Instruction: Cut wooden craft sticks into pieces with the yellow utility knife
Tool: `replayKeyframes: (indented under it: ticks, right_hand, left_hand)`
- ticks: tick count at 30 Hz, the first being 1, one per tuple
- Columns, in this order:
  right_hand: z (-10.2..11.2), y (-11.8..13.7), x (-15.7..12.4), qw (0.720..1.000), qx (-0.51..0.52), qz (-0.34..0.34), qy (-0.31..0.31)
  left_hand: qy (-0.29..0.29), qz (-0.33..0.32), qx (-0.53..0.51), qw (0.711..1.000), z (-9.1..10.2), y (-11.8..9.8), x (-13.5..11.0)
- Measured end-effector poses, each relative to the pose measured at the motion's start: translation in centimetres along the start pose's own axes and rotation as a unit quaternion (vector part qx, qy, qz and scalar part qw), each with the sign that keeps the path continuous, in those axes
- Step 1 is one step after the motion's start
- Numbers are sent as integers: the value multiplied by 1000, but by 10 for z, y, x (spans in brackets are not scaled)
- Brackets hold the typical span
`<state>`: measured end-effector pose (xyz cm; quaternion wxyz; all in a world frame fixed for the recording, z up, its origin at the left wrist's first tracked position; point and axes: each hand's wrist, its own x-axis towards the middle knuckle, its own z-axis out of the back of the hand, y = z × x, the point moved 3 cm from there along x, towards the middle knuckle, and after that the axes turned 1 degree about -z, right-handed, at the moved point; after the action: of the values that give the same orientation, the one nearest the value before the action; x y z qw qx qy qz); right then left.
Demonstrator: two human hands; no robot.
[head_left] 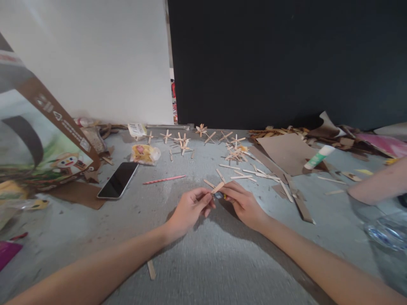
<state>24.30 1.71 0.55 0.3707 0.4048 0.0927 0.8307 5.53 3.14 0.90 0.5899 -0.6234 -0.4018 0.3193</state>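
Observation:
Both my hands meet over the grey floor at the middle of the view. My left hand (190,208) is closed in a pinch on a wooden craft stick (217,187) that points up and to the right. My right hand (243,202) is closed too, and its fingertips hold a small blue and yellow thing (220,195) against the stick's lower end; I cannot make out what it is. Loose craft sticks (244,173) lie just beyond my fingers, and several star-shaped stick assemblies (182,142) sit farther back.
A black phone (118,180) and a pink pencil (163,179) lie to the left, next to a printed cardboard box (41,135). Cardboard pieces (282,152) and a glue stick (319,157) are at the right, where another person's arm (378,186) reaches in. A stick (151,269) lies under my left forearm.

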Motion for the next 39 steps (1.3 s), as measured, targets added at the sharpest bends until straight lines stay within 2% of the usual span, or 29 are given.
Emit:
replayKeyframes:
  ticks: [15,21,25,39]
  right_hand:
    - [-1,0,1,1000,-4,-8,12]
    - [0,-1,2,1000,8,-9,9]
    - [0,0,2,1000,5,-12,9]
    - [-1,-1,0,1000,9,-10,12]
  left_hand:
    - [1,11,14,1000,1,1,0]
    - [-5,24,-10,1000,0,-3,-2]
    - [-2,28,14,1000,0,-3,-3]
    - [2,2,17,1000,0,1,-2]
